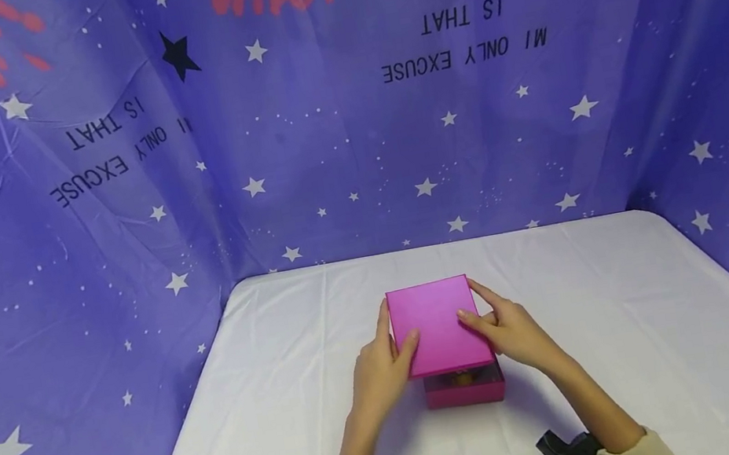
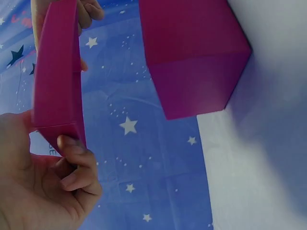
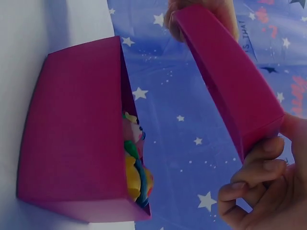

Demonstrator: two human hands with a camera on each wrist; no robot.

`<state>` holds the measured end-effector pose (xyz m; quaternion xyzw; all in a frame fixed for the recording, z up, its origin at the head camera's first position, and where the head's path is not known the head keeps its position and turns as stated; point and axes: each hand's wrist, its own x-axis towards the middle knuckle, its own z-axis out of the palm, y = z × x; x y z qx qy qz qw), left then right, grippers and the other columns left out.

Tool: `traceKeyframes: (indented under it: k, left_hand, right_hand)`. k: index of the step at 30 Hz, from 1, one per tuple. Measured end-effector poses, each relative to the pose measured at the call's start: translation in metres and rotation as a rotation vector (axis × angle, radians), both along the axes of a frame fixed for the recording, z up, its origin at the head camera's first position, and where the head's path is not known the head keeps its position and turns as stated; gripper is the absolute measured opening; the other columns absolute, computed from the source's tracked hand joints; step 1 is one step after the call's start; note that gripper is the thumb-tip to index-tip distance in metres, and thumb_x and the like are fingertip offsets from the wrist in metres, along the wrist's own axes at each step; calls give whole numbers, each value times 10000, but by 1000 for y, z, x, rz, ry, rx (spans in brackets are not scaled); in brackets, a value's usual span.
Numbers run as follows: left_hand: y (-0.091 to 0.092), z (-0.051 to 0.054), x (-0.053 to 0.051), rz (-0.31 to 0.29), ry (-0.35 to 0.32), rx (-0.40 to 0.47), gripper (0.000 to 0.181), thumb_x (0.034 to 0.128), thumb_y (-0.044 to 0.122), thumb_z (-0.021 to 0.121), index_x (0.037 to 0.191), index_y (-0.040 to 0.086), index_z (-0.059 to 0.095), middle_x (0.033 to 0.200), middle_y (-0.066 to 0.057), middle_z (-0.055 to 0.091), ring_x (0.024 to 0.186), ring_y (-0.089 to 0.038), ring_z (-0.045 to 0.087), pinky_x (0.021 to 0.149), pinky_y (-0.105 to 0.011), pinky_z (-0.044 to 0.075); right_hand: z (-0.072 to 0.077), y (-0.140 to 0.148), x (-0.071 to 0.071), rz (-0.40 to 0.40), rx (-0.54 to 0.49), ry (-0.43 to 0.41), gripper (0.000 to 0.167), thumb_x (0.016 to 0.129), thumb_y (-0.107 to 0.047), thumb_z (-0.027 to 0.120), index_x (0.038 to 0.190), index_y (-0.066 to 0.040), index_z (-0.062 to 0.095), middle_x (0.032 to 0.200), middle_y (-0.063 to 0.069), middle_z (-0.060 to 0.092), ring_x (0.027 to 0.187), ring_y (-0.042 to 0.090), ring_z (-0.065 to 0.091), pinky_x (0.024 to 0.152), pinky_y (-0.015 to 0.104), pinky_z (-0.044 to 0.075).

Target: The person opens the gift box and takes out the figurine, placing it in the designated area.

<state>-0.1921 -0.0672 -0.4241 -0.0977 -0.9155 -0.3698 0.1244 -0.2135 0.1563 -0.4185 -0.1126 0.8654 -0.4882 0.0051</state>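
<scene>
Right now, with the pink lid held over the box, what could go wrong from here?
The colourful items seem to reach above the rim of the pink box, so lowering the pink lid might squash or snag them. The lid is held clear of the box, the left hand and right hand gripping opposite sides; if either slips, it could drop onto those items.

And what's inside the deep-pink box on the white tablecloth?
From the box, small rounded colourful things peek out: yellow, pink, green, blue. Anything deeper is covered by the box itself and the bright-pink square lid.
</scene>
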Motion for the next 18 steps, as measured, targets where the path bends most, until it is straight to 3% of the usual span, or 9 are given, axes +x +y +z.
traceKeyframes:
  k: [6,10,14,18]
  left_hand:
    - [-5,3,5,53,47,-107,722,910,505,482,1480,161,203,558,62,404,465,-86,398,462,-242,347]
    - [-6,3,7,66,54,-122,768,905,523,476,1493,179,121,681,32,528,554,-107,509,499,-265,407]
    - [-7,4,9,60,38,-41,833,890,567,463,1497,190,34,1040,-80,621,846,-215,629,666,-397,508]
    - [-5,4,10,21,36,122,860,882,549,501,1491,251,-30,1360,-124,452,1120,-300,534,845,-488,477]
  right_hand:
    - [2,-7,4,39,59,142,765,862,-466,597,1479,-244,202,512,-36,441,434,89,375,414,241,349]
    - [3,-10,6,44,149,273,832,839,-467,627,1487,-282,139,521,-74,401,412,69,354,387,226,345]
    - [4,-13,7,30,269,420,912,813,-466,660,1492,-290,77,586,-102,439,460,53,386,440,225,371]
    - [3,-14,6,20,323,527,955,806,-444,672,1497,-249,43,764,-55,574,638,72,499,577,276,439]
